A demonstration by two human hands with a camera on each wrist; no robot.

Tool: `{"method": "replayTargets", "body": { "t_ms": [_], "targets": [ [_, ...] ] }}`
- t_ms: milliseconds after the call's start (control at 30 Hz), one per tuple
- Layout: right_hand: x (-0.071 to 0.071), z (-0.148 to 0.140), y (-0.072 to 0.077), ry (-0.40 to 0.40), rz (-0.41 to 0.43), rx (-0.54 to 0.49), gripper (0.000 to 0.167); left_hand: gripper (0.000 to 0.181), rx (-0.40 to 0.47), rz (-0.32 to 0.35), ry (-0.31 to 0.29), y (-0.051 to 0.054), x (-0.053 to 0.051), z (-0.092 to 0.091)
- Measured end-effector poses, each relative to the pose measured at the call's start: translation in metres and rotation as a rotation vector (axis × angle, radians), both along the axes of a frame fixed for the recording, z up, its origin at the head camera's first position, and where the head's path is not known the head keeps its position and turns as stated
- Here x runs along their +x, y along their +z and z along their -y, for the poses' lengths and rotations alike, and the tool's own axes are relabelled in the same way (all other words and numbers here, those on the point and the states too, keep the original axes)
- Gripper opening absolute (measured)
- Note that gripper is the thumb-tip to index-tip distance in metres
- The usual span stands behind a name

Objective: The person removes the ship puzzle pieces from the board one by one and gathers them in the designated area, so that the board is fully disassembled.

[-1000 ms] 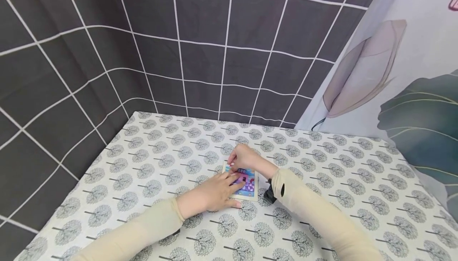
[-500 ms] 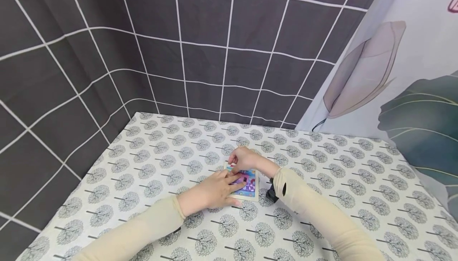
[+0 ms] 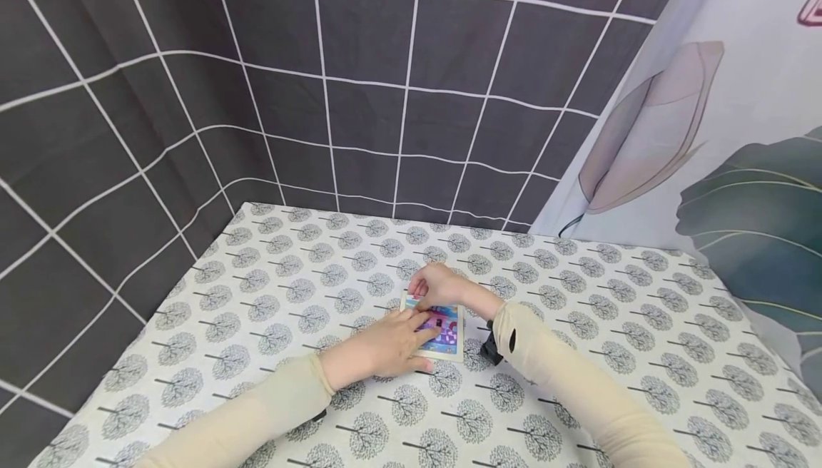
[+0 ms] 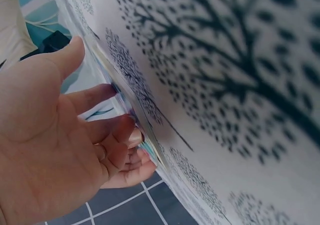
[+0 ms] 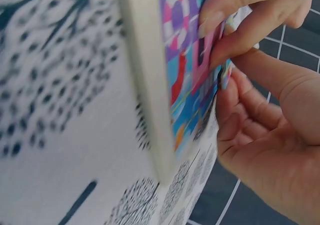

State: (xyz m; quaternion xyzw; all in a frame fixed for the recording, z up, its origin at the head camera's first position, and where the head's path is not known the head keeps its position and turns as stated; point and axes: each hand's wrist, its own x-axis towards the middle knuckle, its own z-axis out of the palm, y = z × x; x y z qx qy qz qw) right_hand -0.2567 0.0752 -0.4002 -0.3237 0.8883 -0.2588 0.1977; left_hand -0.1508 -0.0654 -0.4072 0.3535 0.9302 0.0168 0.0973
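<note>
A small flat board (image 3: 453,339) with a bright cartoon picture and a pale raised rim lies on the patterned cloth; it looks like a jigsaw puzzle. My left hand (image 3: 388,345) rests across it from the left, its spread fingertips pressing the picture. In the left wrist view the board (image 4: 131,102) shows edge-on beyond the left fingers. At the far left corner of the board, my right hand (image 3: 442,285) pinches a small, brightly printed piece (image 5: 226,76) between thumb and fingers. The fingers hide most of that piece.
White cloth (image 3: 308,254) with grey tree prints covers the table. A dark gridded curtain (image 3: 359,111) hangs behind and to the left, a pale leaf-patterned one (image 3: 661,125) to the right. A short black cord (image 3: 570,224) shows at the table's back edge.
Both hands stay at the board with almost no shift. The right hand has dipped very slightly toward the board since the first frame. The whole view has moved a little.
</note>
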Motion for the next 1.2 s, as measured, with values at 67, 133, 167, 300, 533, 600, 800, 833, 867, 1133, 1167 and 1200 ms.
{"method": "replayTargets", "body": {
  "t_ms": [67,133,167,300,533,600,800,833,867,1133,1167,1200],
  "targets": [
    [-0.002,-0.003,-0.003,0.045,-0.037,-0.029,0.022,0.066,0.007,0.009,0.012,0.001,0.001,-0.001],
    [-0.003,-0.006,-0.006,0.078,-0.069,-0.058,0.022,0.066,0.01,0.012,0.021,0.002,0.002,-0.002],
    [-0.004,-0.008,-0.007,0.088,-0.078,-0.071,0.023,0.066,0.009,0.013,0.024,0.002,0.002,-0.002],
    [-0.005,-0.013,-0.011,0.108,-0.097,-0.108,0.027,0.066,0.001,0.004,0.013,0.003,0.003,-0.001],
    [-0.003,-0.016,-0.014,0.087,-0.155,-0.086,0.032,0.068,0.007,0.023,-0.001,0.004,0.004,0.0],
    [-0.003,-0.016,-0.014,0.1,-0.195,-0.08,0.032,0.068,0.005,0.04,0.005,0.004,0.004,0.001],
    [-0.002,-0.018,-0.014,0.146,-0.293,-0.106,0.031,0.068,-0.004,0.033,0.007,0.001,0.003,0.002],
    [-0.001,-0.019,-0.013,0.148,-0.3,-0.109,0.03,0.068,-0.002,0.032,0.005,0.0,0.003,0.002],
    [-0.001,-0.019,-0.012,0.144,-0.304,-0.111,0.03,0.068,-0.002,0.035,0.005,0.0,0.003,0.002],
    [0.005,-0.026,-0.001,0.112,-0.307,-0.115,0.037,0.069,-0.02,0.063,0.012,0.0,0.001,0.003],
    [0.006,-0.027,0.0,0.119,-0.325,-0.112,0.038,0.07,-0.022,0.067,0.011,0.001,0.001,0.003],
    [0.007,-0.028,0.0,0.127,-0.346,-0.11,0.039,0.069,-0.024,0.068,0.01,0.002,0.0,0.004]
  ]
}}
